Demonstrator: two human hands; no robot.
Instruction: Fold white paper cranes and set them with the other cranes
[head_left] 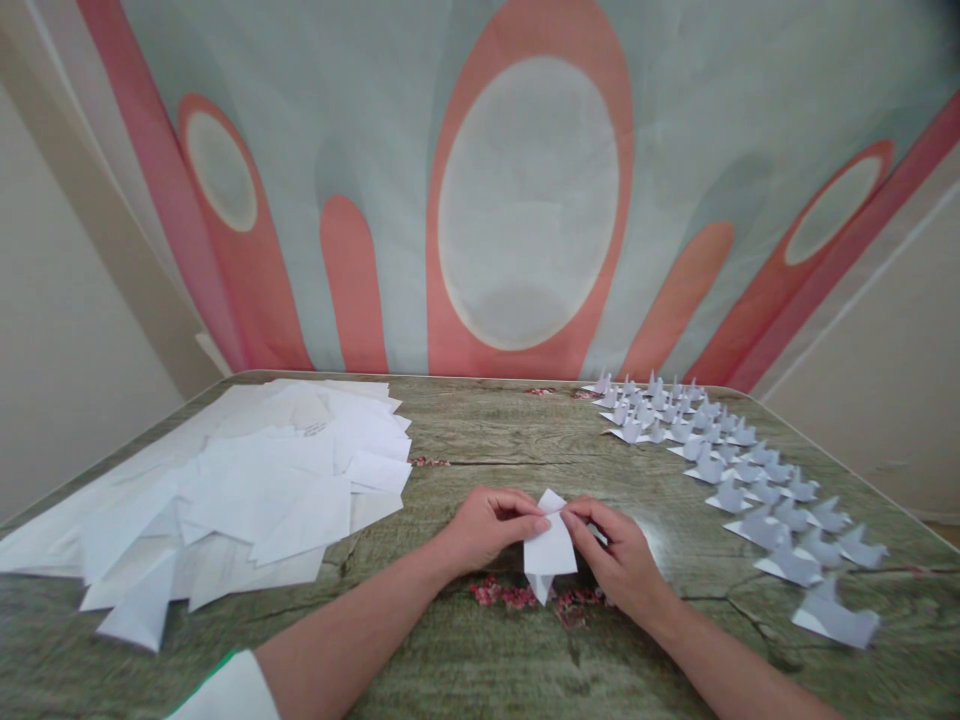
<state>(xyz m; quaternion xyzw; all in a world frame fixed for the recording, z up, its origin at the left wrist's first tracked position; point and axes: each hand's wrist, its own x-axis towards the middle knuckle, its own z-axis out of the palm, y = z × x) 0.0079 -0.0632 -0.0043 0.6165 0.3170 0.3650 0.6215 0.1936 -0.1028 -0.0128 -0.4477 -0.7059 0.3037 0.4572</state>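
Observation:
Between my two hands, over the middle of the table near me, is a small white folded paper [551, 550]. Its top comes to a short peak and a narrow point hangs at its lower edge. My left hand [495, 522] pinches the paper's upper left side between thumb and fingers. On the other side, my right hand [611, 545] pinches its upper right edge. The fingertips partly cover the folds near the top, so their exact shape is hidden there.
Loose white paper sheets [247, 480] lie in a wide overlapping pile at the left. Several rows of white folded paper birds [750, 470] stand along the right. The wood-patterned tabletop [480, 420] meets a patterned cloth backdrop [397, 150] at its far edge.

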